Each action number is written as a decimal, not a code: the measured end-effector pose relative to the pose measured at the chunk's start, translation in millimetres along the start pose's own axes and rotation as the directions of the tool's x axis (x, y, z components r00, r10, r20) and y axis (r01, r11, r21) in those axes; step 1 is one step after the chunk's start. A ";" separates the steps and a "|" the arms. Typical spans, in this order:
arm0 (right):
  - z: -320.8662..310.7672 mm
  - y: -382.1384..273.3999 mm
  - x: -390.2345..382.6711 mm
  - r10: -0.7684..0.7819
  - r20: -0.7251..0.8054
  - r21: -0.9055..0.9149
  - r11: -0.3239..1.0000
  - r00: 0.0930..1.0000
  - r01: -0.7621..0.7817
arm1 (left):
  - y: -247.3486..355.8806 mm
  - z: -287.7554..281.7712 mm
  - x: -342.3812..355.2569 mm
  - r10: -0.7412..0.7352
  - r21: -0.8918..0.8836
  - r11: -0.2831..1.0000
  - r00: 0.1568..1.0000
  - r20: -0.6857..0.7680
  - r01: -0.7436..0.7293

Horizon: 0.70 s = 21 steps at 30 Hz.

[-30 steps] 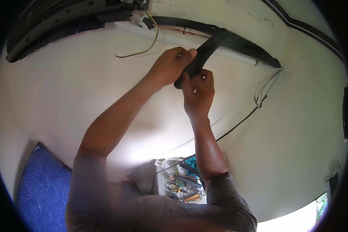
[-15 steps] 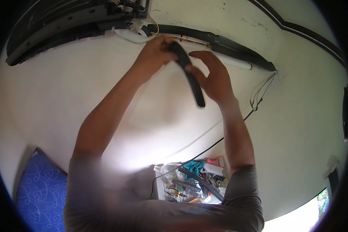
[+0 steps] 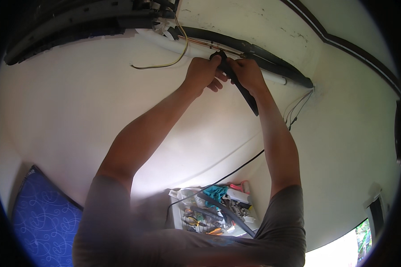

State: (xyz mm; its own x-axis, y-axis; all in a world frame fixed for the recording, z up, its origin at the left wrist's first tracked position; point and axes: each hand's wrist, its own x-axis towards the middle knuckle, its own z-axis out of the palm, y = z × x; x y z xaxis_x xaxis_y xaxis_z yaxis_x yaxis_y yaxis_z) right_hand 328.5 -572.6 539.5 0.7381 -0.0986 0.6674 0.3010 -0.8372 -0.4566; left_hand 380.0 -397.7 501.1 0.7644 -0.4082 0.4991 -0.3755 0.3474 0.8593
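Up at the wall pipes, my left hand [image 3: 202,73] grips the upper end of a loose black foam tube [image 3: 247,100] with its thumb, its other fingers curled loosely below. My right hand [image 3: 249,73] is closed around the same piece just to the right, and the tube's lower end hangs down leftward of my forearm. Directly behind my hands run a thin copper pipe [image 3: 200,43], a longer black insulated line [image 3: 280,64] and a white pipe [image 3: 149,37]. A yellow-green wire [image 3: 181,55] dangles just left of my left hand.
A black wall-mounted housing [image 3: 75,24] spans the upper left. Dark cables [image 3: 236,170] cross the white wall. Below are a blue patterned cushioned panel [image 3: 42,213] at left and a tray [image 3: 175,212] of tools, cloth and tubing. A bright opening [image 3: 334,253] shows at lower right.
The tube has swung from slanting up rightward to slanting down rightward. Over the last half second my left hand moved rightward, and my right hand rose and closed around the tube's upper part.
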 end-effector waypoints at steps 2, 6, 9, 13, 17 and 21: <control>3.8 1.9 8.0 -0.015 -0.007 -0.022 1.000 1.000 0.015 | 2.6 -0.4 10.5 0.002 -0.008 1.000 1.000 -0.028 -0.002; 13.5 -7.0 18.1 0.061 -0.035 0.139 0.989 0.998 -0.056 | 4.2 0.8 24.9 0.000 -0.090 0.996 0.996 -0.087 -0.008; 9.9 -13.6 12.0 0.137 0.031 0.213 0.967 0.990 -0.140 | 2.4 0.6 23.7 0.037 -0.178 0.982 0.992 -0.123 -0.059; -10.4 0.4 -20.1 0.172 0.149 0.237 0.950 0.974 -0.204 | 7.0 -12.5 18.1 0.091 -0.393 0.902 0.969 -0.228 -0.178; -15.2 29.6 -34.4 0.246 0.182 0.357 0.886 0.952 -0.297 | 10.3 -21.5 14.0 0.167 -0.403 0.876 0.950 -0.264 -0.266; 16.3 45.0 -26.7 0.262 -0.003 0.946 0.313 0.965 -0.082 | 9.6 -24.0 9.6 0.182 -0.422 0.853 0.933 -0.309 -0.307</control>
State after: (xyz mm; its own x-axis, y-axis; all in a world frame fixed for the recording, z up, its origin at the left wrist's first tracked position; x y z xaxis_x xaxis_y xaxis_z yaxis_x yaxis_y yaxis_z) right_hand 332.2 -598.8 491.5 0.7894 -0.3157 0.5264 0.6050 0.2554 -0.7541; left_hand 396.3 -378.0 511.5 0.8070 -0.0565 0.5879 -0.3333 0.7782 0.5323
